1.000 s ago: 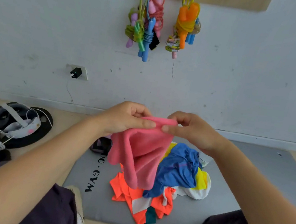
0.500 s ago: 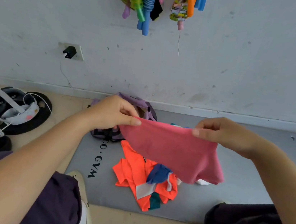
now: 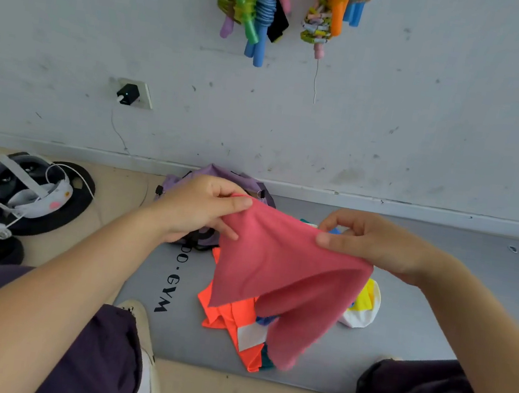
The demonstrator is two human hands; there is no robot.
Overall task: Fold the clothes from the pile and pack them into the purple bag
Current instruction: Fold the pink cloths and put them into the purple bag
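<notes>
A soft pink knit garment [image 3: 277,278] hangs in loose folds, its upper edge stretched between two grips and its lower corner drooping over the pile of bright orange, yellow and white clothes [image 3: 236,322] on the grey gym mat [image 3: 417,316]. The left hand [image 3: 197,208] pinches the top left corner between thumb and fingers; the right hand [image 3: 374,241] pinches the right edge. The purple fabric bag [image 3: 221,175] sits behind the left hand.
</notes>
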